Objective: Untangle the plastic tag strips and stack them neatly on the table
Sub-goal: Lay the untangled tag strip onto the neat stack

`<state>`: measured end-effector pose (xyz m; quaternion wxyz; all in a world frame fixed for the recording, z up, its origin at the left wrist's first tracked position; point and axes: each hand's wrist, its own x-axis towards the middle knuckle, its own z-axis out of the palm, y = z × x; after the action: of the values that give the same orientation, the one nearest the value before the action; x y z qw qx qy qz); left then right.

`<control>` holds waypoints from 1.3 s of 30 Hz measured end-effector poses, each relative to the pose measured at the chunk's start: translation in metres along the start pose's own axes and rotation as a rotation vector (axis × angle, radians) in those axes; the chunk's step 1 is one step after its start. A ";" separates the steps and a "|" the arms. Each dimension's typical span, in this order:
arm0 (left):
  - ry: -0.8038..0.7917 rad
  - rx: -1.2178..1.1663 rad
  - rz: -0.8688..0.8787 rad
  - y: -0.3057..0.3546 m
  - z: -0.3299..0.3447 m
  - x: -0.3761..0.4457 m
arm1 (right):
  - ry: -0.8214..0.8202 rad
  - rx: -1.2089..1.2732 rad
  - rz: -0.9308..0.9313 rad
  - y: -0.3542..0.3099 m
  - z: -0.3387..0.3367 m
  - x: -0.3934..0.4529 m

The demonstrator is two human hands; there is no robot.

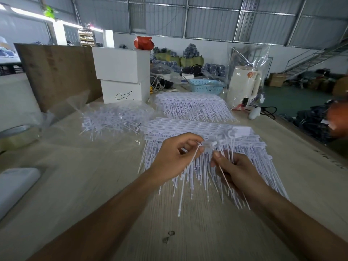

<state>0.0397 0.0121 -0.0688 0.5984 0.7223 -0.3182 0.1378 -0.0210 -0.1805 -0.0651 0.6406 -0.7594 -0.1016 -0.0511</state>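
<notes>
While both my forearms reach in from the near edge over the wooden table (79,185), my left hand (175,157) pinches the head end of a white tag strip (188,172) between thumb and fingertips, its thin tail hanging down toward me. Just to its right, my right hand (235,170) is curled round a few more thin strips (230,189), thumb up. Both hands hover above the near stack of tags (197,129), laid in neat overlapping rows with tails fanning toward me. Farther off lies a second tidy stack (192,106), and to its left a tangled heap of strips (113,119) in clear plastic. Beyond stand two white boxes (122,72), a blue basket (206,87) and a white kettle (243,83) to the right
</notes>
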 end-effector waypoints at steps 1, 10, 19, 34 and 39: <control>0.006 0.006 -0.004 0.000 0.000 0.000 | -0.015 -0.005 -0.010 0.000 0.002 0.000; -0.073 0.345 0.171 -0.013 -0.008 0.001 | -0.142 0.096 0.036 0.000 -0.002 0.003; -0.047 0.395 0.097 -0.007 -0.007 0.000 | -0.083 0.091 0.053 0.008 -0.004 0.006; -0.132 0.392 0.206 0.000 0.003 -0.004 | 0.073 0.228 0.170 0.012 -0.003 0.011; -0.101 0.553 0.239 -0.004 0.001 -0.005 | 0.056 0.297 0.174 0.012 -0.006 0.011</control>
<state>0.0386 0.0134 -0.0752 0.3420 0.8211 -0.3808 0.2525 -0.0070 -0.1873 -0.0733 0.7504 -0.6606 -0.0239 -0.0011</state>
